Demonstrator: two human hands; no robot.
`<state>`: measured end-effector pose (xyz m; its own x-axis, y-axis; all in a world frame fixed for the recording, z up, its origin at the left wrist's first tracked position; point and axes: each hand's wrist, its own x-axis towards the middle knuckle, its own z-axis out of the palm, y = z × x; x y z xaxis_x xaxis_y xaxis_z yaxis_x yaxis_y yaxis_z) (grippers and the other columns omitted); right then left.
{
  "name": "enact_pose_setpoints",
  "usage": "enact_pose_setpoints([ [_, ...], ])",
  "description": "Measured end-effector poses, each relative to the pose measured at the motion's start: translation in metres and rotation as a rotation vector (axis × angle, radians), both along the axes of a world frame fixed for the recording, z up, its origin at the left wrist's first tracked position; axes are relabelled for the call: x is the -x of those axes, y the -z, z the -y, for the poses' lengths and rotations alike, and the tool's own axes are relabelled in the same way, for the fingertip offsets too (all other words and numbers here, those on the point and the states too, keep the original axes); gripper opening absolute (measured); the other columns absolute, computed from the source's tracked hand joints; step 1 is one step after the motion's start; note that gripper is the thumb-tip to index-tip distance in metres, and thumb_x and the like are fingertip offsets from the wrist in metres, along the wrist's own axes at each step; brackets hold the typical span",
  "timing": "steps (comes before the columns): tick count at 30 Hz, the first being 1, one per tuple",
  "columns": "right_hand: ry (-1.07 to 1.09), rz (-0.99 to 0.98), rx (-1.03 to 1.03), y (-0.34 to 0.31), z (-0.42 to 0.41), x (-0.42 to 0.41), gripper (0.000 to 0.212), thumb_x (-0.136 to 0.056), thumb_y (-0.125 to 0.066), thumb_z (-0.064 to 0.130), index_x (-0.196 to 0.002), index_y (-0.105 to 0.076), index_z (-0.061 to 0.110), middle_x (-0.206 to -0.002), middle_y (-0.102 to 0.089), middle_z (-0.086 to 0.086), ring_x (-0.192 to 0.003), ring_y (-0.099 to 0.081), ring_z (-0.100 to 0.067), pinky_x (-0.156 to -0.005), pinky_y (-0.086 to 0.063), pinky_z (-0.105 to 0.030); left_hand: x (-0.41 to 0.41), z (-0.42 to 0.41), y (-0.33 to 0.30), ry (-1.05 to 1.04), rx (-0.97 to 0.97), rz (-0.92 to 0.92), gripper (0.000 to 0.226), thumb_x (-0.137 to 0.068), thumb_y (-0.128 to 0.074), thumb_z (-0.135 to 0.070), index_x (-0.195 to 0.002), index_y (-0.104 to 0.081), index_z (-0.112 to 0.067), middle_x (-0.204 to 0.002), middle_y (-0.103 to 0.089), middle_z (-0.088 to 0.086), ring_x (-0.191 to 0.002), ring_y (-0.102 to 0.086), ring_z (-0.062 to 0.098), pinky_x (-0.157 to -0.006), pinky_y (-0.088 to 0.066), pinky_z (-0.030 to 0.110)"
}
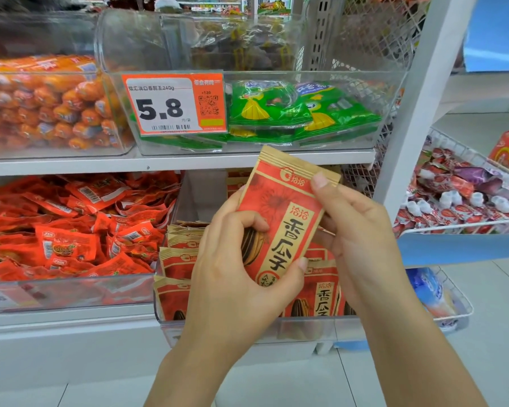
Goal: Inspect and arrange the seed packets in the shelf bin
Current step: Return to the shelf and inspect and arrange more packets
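A red and tan seed packet (288, 212) with black characters is held upright, tilted a little to the right, above the clear shelf bin (306, 330) on the lower shelf. My left hand (232, 277) grips its lower left part, thumb on the bottom front. My right hand (356, 230) pinches its right edge, with a fingertip near the top corner. Inside the bin several matching seed packets (177, 259) stand in rows, partly hidden by my hands.
A clear bin of green packets (300, 113) with an orange 5.8 price tag (174, 104) sits on the shelf above. Red snack packs (71, 227) fill the bin to the left, orange sausages (41, 107) above them. A white upright (417, 113) and wire baskets (459, 195) stand at right.
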<state>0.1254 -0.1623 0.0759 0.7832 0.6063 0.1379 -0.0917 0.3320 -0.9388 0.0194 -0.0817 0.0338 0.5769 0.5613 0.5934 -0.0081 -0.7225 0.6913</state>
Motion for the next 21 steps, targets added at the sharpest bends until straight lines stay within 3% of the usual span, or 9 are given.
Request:
enact_pose_setpoints([
  [4,0.146,-0.109,-0.061,0.003,0.004,-0.008,0.034,-0.095,-0.058,0.027,-0.063,-0.067,0.018,-0.058,-0.063,0.004,-0.053,-0.058,-0.007,-0.053,-0.049,-0.019,0.004,-0.005,-0.008,0.140,0.281,-0.033,0.066,-0.069,-0.073,-0.054,-0.126,-0.039,-0.058,-0.134,-0.047,-0.036,-0.123,-0.048,-0.012,-0.095,-0.041,0.007],
  [6,0.231,-0.171,-0.115,0.004,0.007,-0.012,0.040,-0.096,-0.058,0.028,-0.058,-0.065,0.020,-0.057,-0.060,0.006,-0.053,-0.057,-0.006,-0.052,-0.048,-0.017,0.009,-0.014,-0.012,0.250,0.516,-0.037,0.061,-0.078,-0.078,-0.045,-0.131,-0.047,-0.044,-0.118,-0.067,-0.022,-0.107,-0.063,-0.006,-0.084,-0.049,0.011],
  [8,0.294,-0.219,-0.165,0.004,0.010,-0.016,0.039,-0.097,-0.058,0.028,-0.059,-0.066,0.020,-0.057,-0.060,0.007,-0.053,-0.057,-0.006,-0.051,-0.047,-0.017,0.013,-0.021,-0.014,0.337,0.624,-0.048,0.049,-0.080,-0.074,-0.030,-0.126,-0.057,-0.027,-0.099,-0.076,-0.007,-0.093,-0.071,0.004,-0.077,-0.052,0.014],
  [10,0.318,-0.269,-0.205,0.005,0.009,-0.018,0.030,-0.097,-0.058,0.028,-0.069,-0.065,0.020,-0.059,-0.060,0.007,-0.054,-0.058,-0.006,-0.051,-0.048,-0.017,0.014,-0.022,-0.012,0.388,0.637,-0.060,0.051,-0.076,-0.082,-0.023,-0.121,-0.059,-0.027,-0.095,-0.077,-0.001,-0.089,-0.073,0.012,-0.077,-0.055,0.019],
  [14,0.341,-0.343,-0.220,0.007,0.007,-0.020,0.020,-0.097,-0.058,0.029,-0.080,-0.065,0.019,-0.061,-0.063,0.007,-0.056,-0.062,-0.006,-0.054,-0.052,-0.019,0.010,-0.017,-0.005,0.430,0.623,-0.094,0.074,-0.055,-0.081,-0.034,-0.121,-0.050,-0.043,-0.096,-0.077,-0.002,-0.083,-0.074,0.018,-0.073,-0.057,0.024],
  [17,0.357,-0.348,-0.243,0.005,0.008,-0.021,0.018,-0.096,-0.059,0.027,-0.081,-0.064,0.018,-0.059,-0.063,0.008,-0.055,-0.062,-0.005,-0.054,-0.052,-0.019,0.008,-0.016,-0.005,0.463,0.635,-0.078,0.073,-0.057,-0.081,-0.032,-0.121,-0.050,-0.047,-0.096,-0.077,-0.001,-0.085,-0.075,0.019,-0.072,-0.057,0.024],
  [21,0.360,-0.318,-0.276,0.003,0.010,-0.021,0.017,-0.097,-0.058,0.025,-0.083,-0.064,0.018,-0.058,-0.063,0.009,-0.056,-0.063,-0.005,-0.056,-0.053,-0.019,0.009,-0.018,-0.007,0.497,0.672,-0.059,0.069,-0.069,-0.076,-0.010,-0.125,-0.049,-0.039,-0.093,-0.077,0.003,-0.084,-0.075,0.017,-0.065,-0.056,0.021],
])
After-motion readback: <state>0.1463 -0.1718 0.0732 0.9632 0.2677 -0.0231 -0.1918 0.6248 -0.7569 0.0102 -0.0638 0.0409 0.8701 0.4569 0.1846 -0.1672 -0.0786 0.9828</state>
